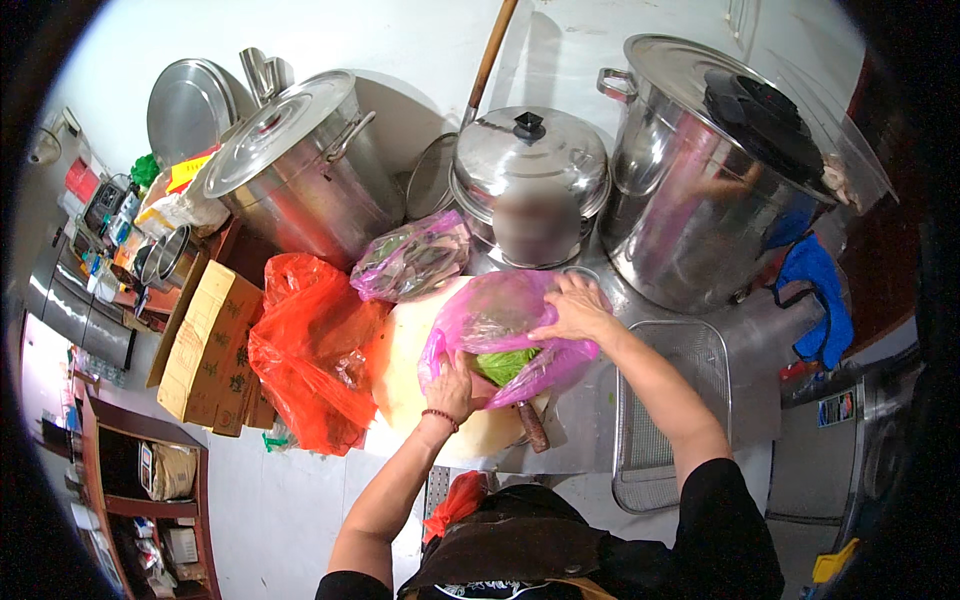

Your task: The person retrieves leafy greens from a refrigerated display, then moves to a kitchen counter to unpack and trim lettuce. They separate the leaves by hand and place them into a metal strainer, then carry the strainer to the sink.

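Note:
A thin pink plastic bag (499, 300) with leafy green vegetables (506, 366) inside lies on a round pale cutting board (409, 382). My left hand (450, 390) grips the bag's near left edge. My right hand (576, 306) is on its far right side, with the fingers spread and film bunched under them. The greens show through the gap in the film between my hands. From under the bag's near side sticks out the brown handle (533, 427) of a tool, its other end hidden.
A red plastic bag (315, 352) and a second pink bag (412, 259) lie left of and behind the board. Large lidded steel pots (300, 165) (697, 187) and a domed steamer (529, 161) stand along the wall. To the right is a wire mesh basket (671, 480); cardboard boxes (210, 349) stand left.

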`<state>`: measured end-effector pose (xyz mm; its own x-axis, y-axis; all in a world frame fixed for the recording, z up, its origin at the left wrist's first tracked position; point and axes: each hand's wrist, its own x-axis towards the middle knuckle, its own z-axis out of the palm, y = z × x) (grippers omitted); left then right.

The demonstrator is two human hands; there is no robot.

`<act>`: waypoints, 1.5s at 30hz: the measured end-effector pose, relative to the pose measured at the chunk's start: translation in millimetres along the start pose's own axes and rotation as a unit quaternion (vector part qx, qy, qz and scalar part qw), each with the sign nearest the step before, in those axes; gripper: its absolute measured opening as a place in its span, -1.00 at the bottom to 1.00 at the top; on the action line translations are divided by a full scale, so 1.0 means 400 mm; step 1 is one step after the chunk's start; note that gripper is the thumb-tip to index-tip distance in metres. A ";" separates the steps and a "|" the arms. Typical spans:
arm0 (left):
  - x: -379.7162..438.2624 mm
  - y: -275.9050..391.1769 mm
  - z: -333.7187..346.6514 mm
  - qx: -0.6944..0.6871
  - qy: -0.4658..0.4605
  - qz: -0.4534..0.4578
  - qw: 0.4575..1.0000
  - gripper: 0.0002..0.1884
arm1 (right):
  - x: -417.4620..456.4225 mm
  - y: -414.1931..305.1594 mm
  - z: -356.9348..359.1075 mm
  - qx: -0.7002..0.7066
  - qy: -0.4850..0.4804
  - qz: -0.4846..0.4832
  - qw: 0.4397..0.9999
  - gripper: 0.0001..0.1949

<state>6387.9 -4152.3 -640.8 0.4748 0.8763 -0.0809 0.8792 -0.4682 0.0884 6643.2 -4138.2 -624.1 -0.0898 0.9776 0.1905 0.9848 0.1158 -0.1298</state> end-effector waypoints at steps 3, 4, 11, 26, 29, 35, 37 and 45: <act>0.057 -0.039 0.058 -0.123 -0.083 -0.049 0.988 0.17 | 0.029 0.062 0.031 0.131 -0.130 0.008 0.983 -0.62; 0.077 -0.045 0.074 -0.155 -0.089 -0.035 0.983 0.17 | 0.033 0.100 0.054 0.192 -0.079 0.047 0.977 -0.66; 0.155 0.020 0.053 -0.086 0.095 0.023 0.992 -0.06 | 0.112 0.212 -0.101 0.573 0.150 0.202 0.780 -0.80; 0.222 0.070 0.059 -0.089 -0.015 0.021 0.996 0.09 | -0.043 0.017 -0.205 0.154 0.324 -0.048 0.932 -0.88; 0.213 0.097 -0.001 -0.054 -0.017 0.006 0.998 0.00 | -0.048 -0.095 -0.069 0.209 0.224 -0.133 0.943 -0.92; 0.203 0.097 -0.007 0.019 0.027 -0.012 0.999 -0.30 | 0.024 -0.052 0.054 0.101 -0.123 0.129 0.979 -0.33; 0.198 0.088 0.018 0.026 0.060 -0.012 0.998 -0.56 | 0.037 -0.067 0.047 0.065 -0.167 0.141 0.974 -0.17; 0.206 0.076 0.019 -0.030 0.078 -0.018 0.996 -0.54 | 0.045 0.056 0.047 0.426 -0.232 0.230 0.843 -0.37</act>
<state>6453.9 -4095.1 -652.3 0.4268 0.9016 0.0705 0.8894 -0.4326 0.1477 6660.8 -4114.6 -642.0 0.0298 0.8942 -0.4466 0.4838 -0.4039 -0.7764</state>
